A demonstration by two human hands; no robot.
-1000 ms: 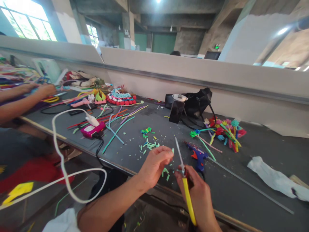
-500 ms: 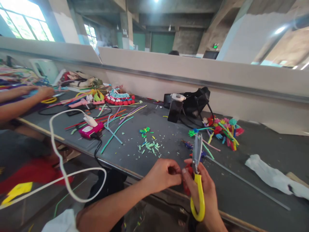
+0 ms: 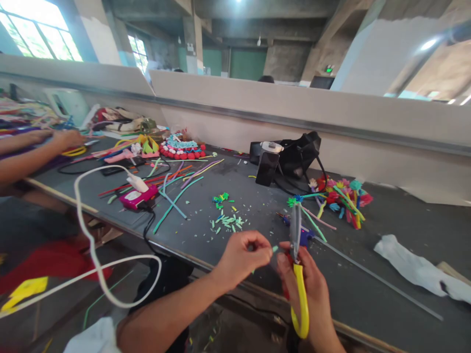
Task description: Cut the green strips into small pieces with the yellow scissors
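Note:
My left hand (image 3: 245,255) pinches a small pale green piece of pipe cleaner (image 3: 274,249) between thumb and fingertips, over the table's front edge. Just to its right, my right hand (image 3: 315,287) is wrapped round scissors with a yellow handle (image 3: 303,304). Their metal blades point up and away from me. Something red shows partly behind the right thumb; I cannot tell what it is. Beyond the scissors lies a blue glue gun (image 3: 306,237), partly hidden by the blades, with a long translucent glue stick (image 3: 379,278) running out to the right. Short green clippings (image 3: 230,223) lie beyond my left hand.
Pipe-cleaner flowers (image 3: 342,196) are heaped at the right, near a white cloth-like item (image 3: 408,264). A black bag (image 3: 300,157) stands by the partition behind a dark phone-like object (image 3: 267,168). Left are loose pipe cleaners (image 3: 178,203), a pink power strip (image 3: 139,197) and a co-worker's hands (image 3: 68,139).
My left hand has shifted slightly up and left, away from my right hand, and the green piece now shows at its fingertips. The scissors have turned a little, their blades looking narrower.

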